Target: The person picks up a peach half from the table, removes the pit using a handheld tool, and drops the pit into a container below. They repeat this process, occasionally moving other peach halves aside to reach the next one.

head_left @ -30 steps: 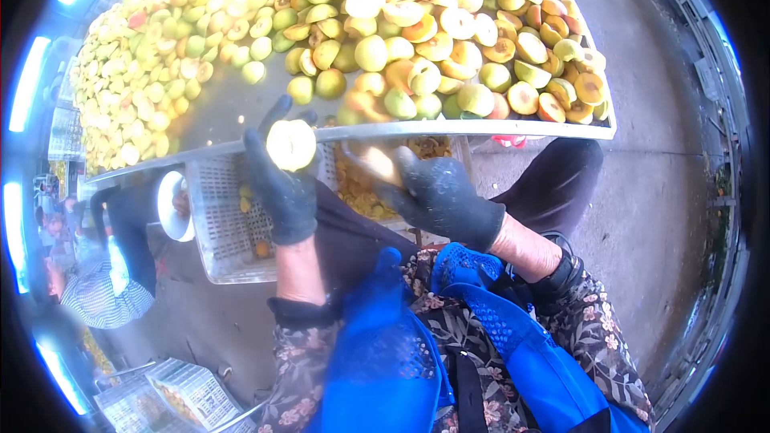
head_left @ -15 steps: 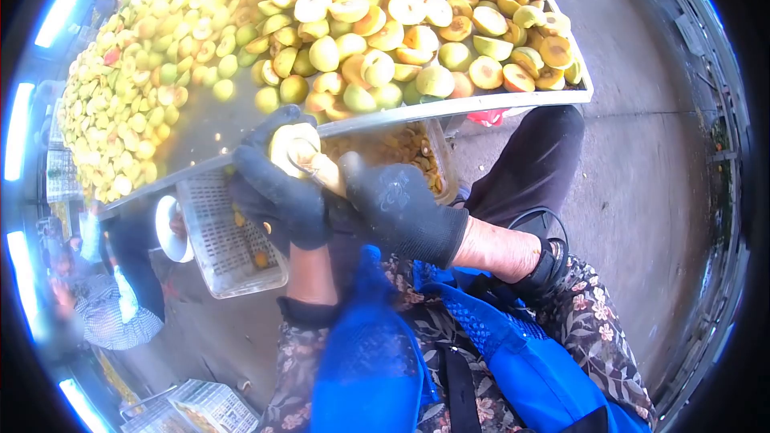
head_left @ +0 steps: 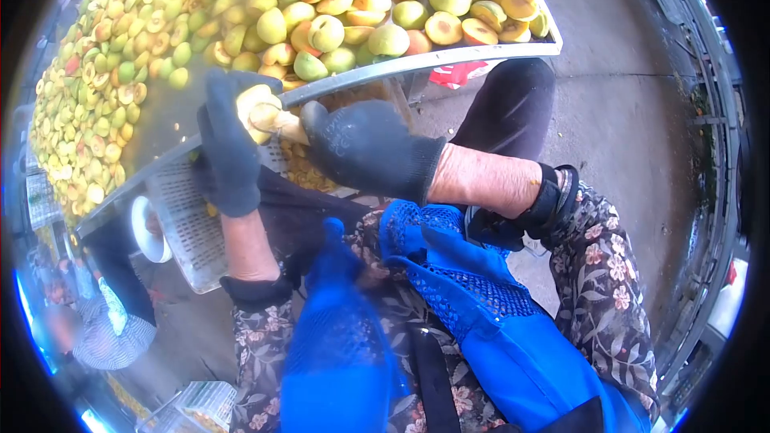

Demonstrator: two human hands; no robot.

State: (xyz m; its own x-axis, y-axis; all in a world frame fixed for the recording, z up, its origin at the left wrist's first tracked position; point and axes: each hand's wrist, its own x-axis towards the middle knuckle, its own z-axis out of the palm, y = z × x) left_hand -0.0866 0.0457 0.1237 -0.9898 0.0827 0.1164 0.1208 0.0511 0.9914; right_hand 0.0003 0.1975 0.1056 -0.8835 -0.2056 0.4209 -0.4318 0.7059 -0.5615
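On the left, a heap of small yellow-green halved fruit [head_left: 96, 124] spreads over the metal-rimmed surface [head_left: 172, 112], whose raised edge presumably keeps the pieces from rolling off. Below the near edge sits a pale slotted plastic crate [head_left: 192, 228], seemingly placed to catch what falls. Just above it, the gloved left hand [head_left: 227, 140] grips a pale yellow fruit piece [head_left: 255, 106], its cut face turned inward, perhaps so that the right hand can reach it. The gloved right hand [head_left: 361, 148] is closed around a slim pale-handled tool [head_left: 289, 126] that meets the fruit, though glare hides its tip. Far right, larger yellow-and-red halves [head_left: 445, 28] lie behind the rim, within easy reach.
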